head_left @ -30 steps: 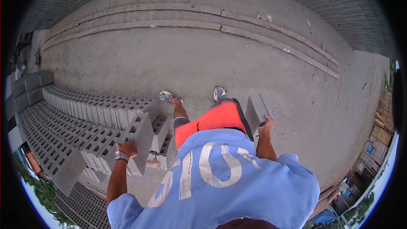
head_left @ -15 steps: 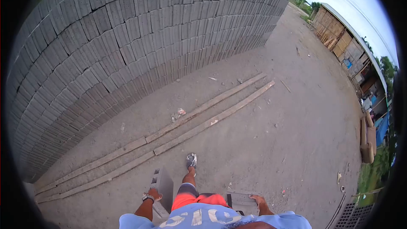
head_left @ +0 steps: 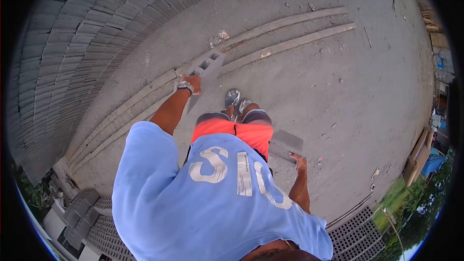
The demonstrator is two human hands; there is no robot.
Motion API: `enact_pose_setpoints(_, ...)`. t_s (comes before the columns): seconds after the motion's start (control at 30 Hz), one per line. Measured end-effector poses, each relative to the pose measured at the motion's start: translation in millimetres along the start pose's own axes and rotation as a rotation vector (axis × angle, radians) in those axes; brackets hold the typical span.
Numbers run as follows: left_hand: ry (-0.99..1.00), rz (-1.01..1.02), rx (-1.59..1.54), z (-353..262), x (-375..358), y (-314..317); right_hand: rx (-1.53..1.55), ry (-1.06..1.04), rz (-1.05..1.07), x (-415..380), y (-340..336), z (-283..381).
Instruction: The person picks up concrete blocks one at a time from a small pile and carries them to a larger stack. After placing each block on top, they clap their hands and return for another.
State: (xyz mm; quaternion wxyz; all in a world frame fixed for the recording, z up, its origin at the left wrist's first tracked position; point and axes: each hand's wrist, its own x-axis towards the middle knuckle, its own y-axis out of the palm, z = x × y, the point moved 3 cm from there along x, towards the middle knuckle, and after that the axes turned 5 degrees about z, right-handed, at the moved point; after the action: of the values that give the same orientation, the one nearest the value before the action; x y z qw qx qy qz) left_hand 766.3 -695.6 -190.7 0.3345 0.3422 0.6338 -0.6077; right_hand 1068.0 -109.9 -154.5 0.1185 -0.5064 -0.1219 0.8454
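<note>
My left hand [head_left: 192, 84] is closed on the near end of a grey hollow concrete block [head_left: 209, 70]. That block is held out over two long wooden planks [head_left: 285, 48] on the ground, its holes facing up. Lower and to the right, my right hand [head_left: 299, 160] grips the edge of a second concrete block [head_left: 286, 144] beside my shorts. My shirt and leg are close to that block's left end.
A tall wall of stacked blocks [head_left: 72, 43] curves along the left and top. More hollow blocks [head_left: 104, 227] are stacked at bottom left and others [head_left: 355, 234] at bottom right. A brown piece of furniture [head_left: 418, 157] stands at the right edge.
The view has tilted down. My left hand has carried its block forward over the planks. Both my feet now show, side by side. My right hand still holds its block at my side.
</note>
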Motion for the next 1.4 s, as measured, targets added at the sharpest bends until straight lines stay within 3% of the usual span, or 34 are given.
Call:
enact_pose_setpoints(0.17, -0.037, 0.063, -0.027, -5, 39, -48, -0.162, 0.101, 0.131, 60, -8, 64)
enact_pose_setpoints(0.3, -0.112, 0.119, -0.036, -7, 70, -96, -0.047, 0.079, 0.179, 113, -20, 108)
enact_pose_setpoints(0.33, -0.138, 0.166, -0.022, -8, 73, -94, -0.098, 0.174, 0.166, 127, -30, 110)
enact_pose_setpoints(0.43, -0.132, 0.202, -0.150, 8, 98, -107, -0.174, 0.158, 0.259, 137, -33, 158)
enact_pose_setpoints(0.63, -0.122, 0.221, -0.261, 31, 146, -151, -0.499, 0.154, 0.355, 159, -13, 280)
enact_pose_setpoints(0.73, -0.145, 0.328, -0.280, 51, 186, -141, -0.849, 0.216, 0.307, 178, 9, 342)
enact_pose_setpoints(0.77, -0.154, 0.333, -0.278, 63, 221, -157, -0.752, 0.041, 0.325, 182, 26, 365)
enact_pose_setpoints(0.83, -0.182, 0.329, -0.275, 61, 234, -197, -1.025, -0.138, 0.370, 222, 29, 345)
enact_pose_setpoints(0.87, -0.179, 0.370, -0.284, 66, 250, -203, -1.227, 0.068, 0.466, 200, 63, 419)
enact_pose_setpoints(0.97, -0.176, 0.298, -0.263, 86, 315, -205, -1.373, -0.222, 0.358, 212, 95, 466)
enact_pose_setpoints(1.03, -0.167, 0.255, -0.195, 99, 360, -216, -1.412, -0.252, 0.472, 229, 125, 503)
enact_pose_setpoints(1.1, 0.027, 0.336, -0.041, 123, 443, -185, -1.502, -0.310, 0.530, 230, 163, 549)
enact_pose_setpoints(1.17, 0.049, 0.234, -0.016, 123, 479, -195, -1.540, -0.470, 0.586, 239, 192, 570)
enact_pose_setpoints(1.23, -0.076, 0.010, -0.134, 118, 470, -265, -1.552, -0.697, 0.562, 247, 219, 592)
enact_pose_setpoints(1.3, -0.124, -0.098, -0.274, 127, 478, -296, -1.546, -0.636, 0.617, 242, 249, 617)
enact_pose_setpoints(1.33, -0.141, -0.065, -0.352, 132, 485, -307, -1.548, -0.684, 0.651, 233, 252, 615)
enact_pose_setpoints(1.4, -0.121, -0.204, -0.282, 144, 500, -318, -1.553, -0.855, 0.656, 243, 271, 631)
